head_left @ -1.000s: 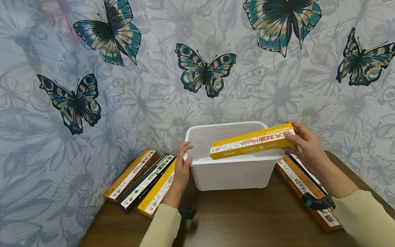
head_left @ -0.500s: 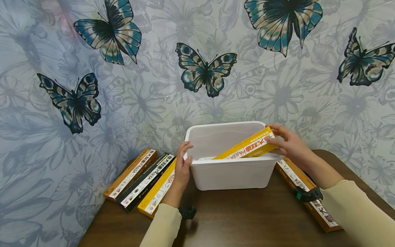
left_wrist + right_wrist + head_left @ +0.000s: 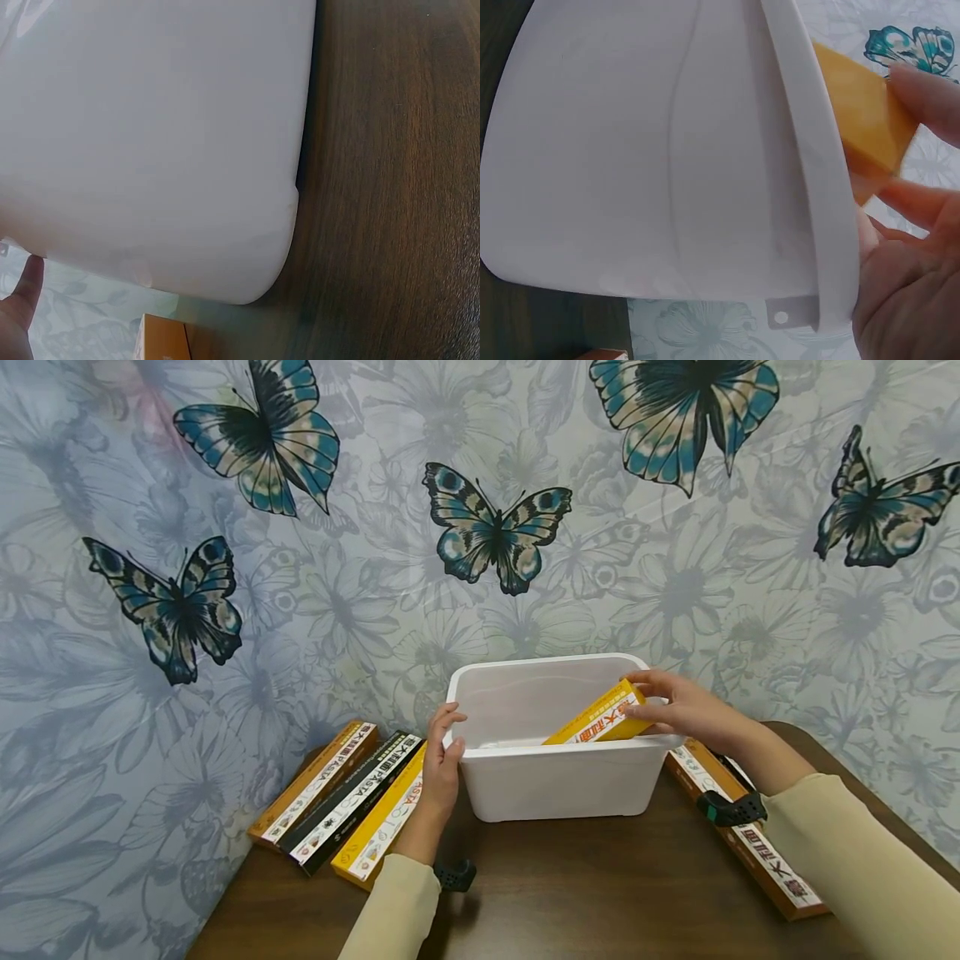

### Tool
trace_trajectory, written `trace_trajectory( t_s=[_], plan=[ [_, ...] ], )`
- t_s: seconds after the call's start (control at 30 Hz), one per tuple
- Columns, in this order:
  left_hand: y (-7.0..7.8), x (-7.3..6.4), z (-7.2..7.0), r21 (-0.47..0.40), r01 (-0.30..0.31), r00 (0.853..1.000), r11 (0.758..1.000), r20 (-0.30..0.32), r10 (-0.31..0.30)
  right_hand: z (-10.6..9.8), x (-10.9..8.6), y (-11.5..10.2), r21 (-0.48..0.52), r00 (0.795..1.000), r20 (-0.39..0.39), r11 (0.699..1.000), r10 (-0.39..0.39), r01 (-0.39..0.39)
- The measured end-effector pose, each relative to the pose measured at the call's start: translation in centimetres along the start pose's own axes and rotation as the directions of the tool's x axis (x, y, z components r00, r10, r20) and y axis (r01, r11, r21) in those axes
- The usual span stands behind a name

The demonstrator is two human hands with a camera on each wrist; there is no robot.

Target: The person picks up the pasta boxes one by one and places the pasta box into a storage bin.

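Dark table (image 3: 570, 893) bears white bin (image 3: 562, 785). At bin's eight o'clock: brown box (image 3: 313, 783), black box (image 3: 352, 802), yellow box (image 3: 382, 818); four o'clock, second brown box (image 3: 776, 868). Yellow carton (image 3: 600, 717) tilts inside bin, raised end pinched by right hand (image 3: 678, 706), three o'clock. Left hand (image 3: 441, 764) grips bin, nine o'clock.

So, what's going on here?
A person's right grip holds a yellow cardboard box by its raised end, slanting down into a white rectangular plastic tub. The left grip holds the tub's left rim. On the brown wooden table, a long brown box, a long black box and another yellow box lie to the left; another brown box lies to the right.
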State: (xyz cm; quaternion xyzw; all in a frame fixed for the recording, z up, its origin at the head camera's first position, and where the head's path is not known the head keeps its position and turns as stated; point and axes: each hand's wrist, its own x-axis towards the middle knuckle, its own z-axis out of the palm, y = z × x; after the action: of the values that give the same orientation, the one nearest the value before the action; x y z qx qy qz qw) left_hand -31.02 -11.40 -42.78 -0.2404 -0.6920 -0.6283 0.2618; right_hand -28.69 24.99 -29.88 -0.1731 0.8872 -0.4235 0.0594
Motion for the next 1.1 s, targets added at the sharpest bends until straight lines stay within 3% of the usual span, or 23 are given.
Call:
trace_trajectory(
  t_s=[0.33,0.47,0.73,1.1],
  plan=[
    [-0.12,0.03,0.13,-0.021,-0.001,1.000,1.000,-0.005,0.000,0.58,0.62,0.03,-0.197,0.989,0.014,0.970,-0.146,0.146],
    [-0.24,-0.01,0.15,-0.019,0.002,1.000,1.000,-0.003,-0.002,0.70,0.67,0.45,-0.234,0.988,0.014,0.960,-0.153,0.151],
    [-0.41,-0.01,0.13,-0.024,0.006,1.000,1.000,-0.008,-0.006,0.69,0.82,0.59,-0.279,0.992,0.022,0.952,-0.122,0.123],
    [-0.21,-0.08,0.00,-0.020,0.010,1.000,1.000,0.003,-0.010,0.82,0.74,0.62,-0.239,0.983,0.039,0.953,-0.180,0.184]
  ],
)
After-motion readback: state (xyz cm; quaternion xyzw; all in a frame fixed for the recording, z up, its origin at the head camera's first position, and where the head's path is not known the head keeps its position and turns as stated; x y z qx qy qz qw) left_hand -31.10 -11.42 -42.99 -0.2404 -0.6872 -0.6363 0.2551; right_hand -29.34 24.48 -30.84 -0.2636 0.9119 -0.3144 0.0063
